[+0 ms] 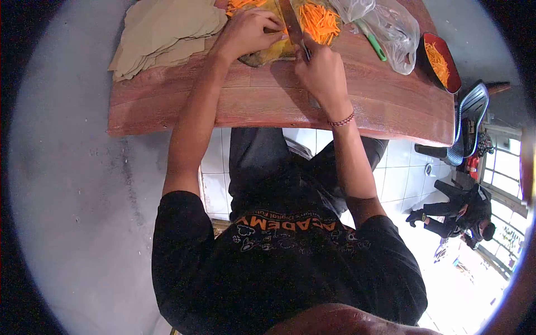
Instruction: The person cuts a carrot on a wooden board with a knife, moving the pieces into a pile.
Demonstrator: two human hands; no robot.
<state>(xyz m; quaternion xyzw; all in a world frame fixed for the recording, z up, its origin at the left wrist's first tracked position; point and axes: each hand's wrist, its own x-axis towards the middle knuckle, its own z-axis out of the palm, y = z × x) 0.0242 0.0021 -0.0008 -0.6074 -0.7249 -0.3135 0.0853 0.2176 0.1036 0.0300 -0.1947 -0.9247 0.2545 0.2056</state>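
Observation:
My right hand (pixel 324 72) is wrapped round the handle of a knife (pixel 290 21), whose blade points toward the top edge over a cutting board (pixel 263 56). On the left side of the board, my left hand (pixel 251 34) has its fingers bent down near the blade. A small orange piece shows by its fingertips, and whether they grip it is unclear. Carrot strips (pixel 318 23) lie heaped right of the blade, and another pile of carrot strips (pixel 241 4) lies beyond my left hand.
Brown sheets (pixel 167 33) lie stacked on the wooden table (pixel 262 103) at left. Right of the board are a plastic bag (pixel 395 36), a green-handled tool (pixel 376 47) and a red bowl (pixel 453 78) of strips. Another person (pixel 460 207) and a chair (pixel 473 114) are at far right.

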